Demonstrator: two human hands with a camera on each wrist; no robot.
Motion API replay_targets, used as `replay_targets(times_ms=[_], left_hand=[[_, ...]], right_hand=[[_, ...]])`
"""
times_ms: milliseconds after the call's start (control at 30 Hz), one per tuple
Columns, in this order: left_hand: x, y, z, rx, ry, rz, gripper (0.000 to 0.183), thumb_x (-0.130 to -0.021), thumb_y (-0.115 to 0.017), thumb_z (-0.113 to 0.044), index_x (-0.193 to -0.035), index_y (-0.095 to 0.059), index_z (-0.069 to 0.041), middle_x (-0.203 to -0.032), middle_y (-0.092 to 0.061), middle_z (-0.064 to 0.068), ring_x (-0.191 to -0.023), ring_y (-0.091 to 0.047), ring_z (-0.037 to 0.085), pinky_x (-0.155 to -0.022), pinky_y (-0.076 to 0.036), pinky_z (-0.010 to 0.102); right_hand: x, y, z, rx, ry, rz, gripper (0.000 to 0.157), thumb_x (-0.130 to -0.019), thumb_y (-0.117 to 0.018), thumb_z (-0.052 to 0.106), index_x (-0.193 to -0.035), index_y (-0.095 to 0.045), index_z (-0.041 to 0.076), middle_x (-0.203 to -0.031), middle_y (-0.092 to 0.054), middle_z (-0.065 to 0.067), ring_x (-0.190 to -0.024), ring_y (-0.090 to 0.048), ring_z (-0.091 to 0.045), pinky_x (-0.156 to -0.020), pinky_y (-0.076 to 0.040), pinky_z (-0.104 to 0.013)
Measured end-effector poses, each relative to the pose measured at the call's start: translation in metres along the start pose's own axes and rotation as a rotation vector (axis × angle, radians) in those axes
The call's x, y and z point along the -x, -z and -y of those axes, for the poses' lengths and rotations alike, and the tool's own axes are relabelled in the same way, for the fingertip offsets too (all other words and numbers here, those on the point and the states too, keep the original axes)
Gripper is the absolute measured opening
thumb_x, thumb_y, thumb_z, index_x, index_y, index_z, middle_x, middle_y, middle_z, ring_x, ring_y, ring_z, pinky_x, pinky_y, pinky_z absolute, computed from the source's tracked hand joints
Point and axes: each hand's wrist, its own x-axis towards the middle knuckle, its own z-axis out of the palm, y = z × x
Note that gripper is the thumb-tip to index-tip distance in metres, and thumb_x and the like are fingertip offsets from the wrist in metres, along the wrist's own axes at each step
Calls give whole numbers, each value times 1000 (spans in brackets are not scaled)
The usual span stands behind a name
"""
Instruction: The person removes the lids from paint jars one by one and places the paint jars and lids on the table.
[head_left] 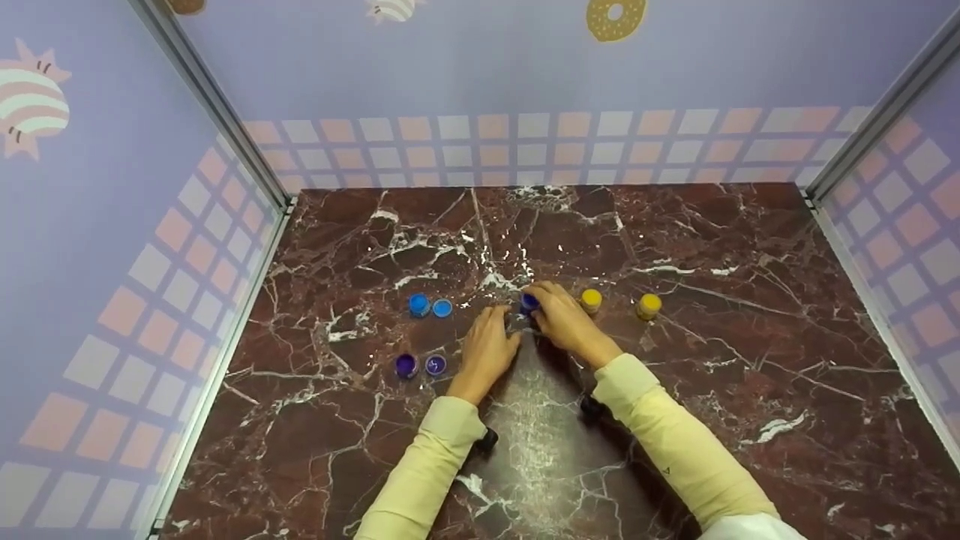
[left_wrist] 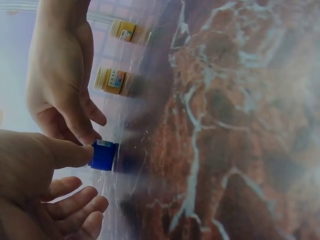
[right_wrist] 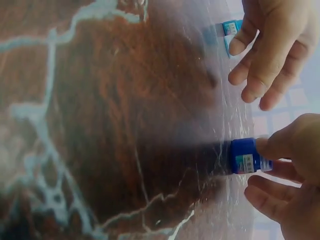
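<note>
A small dark-blue paint jar (right_wrist: 243, 159) with a white label stands upright on the marbled tabletop, near the middle in the head view. My right hand (head_left: 564, 319) pinches its upper part between thumb and fingers, which partly hide the jar top. Just left of the jar is my left hand (head_left: 486, 349), palm down, its fingers loosely bent and holding nothing. In the right wrist view, the left hand's fingers (right_wrist: 257, 82) hang apart from the dark-blue jar.
Left of the hands, a light-blue paint jar (head_left: 418, 304) sits beside its lid (head_left: 442, 308). Nearer me, a purple jar (head_left: 406, 366) is next to a round purple lid (head_left: 435, 365). Two yellow jars (head_left: 591, 300) (head_left: 649, 306) stand to the right. Patterned panels (head_left: 495, 67) enclose the table.
</note>
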Motion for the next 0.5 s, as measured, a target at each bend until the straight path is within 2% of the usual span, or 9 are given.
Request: replay_targets(times_ms=[233, 500], left_hand=[[6, -2, 0, -1, -24, 12, 48, -90, -79, -17, -134, -64, -3, -123, -65, 16, -113, -64, 35, -94, -53, 48], [20, -3, 0, -34, -101, 7, 46, -87, -81, -13, -129, -66, -3, -120, -66, 15, -114, -63, 36, -98, -50, 50]], right_hand=[[12, 1, 3, -24, -17, -10, 33, -89, -69, -8, -121, -62, -10, -115, -64, -23, -107, -64, -40, -99, -51, -50], [31, 7, 16, -87, -7, 60, 31, -88, -74, -4, -115, -61, -11, -108, -64, -23, -99, -65, -39, -90, -55, -50]])
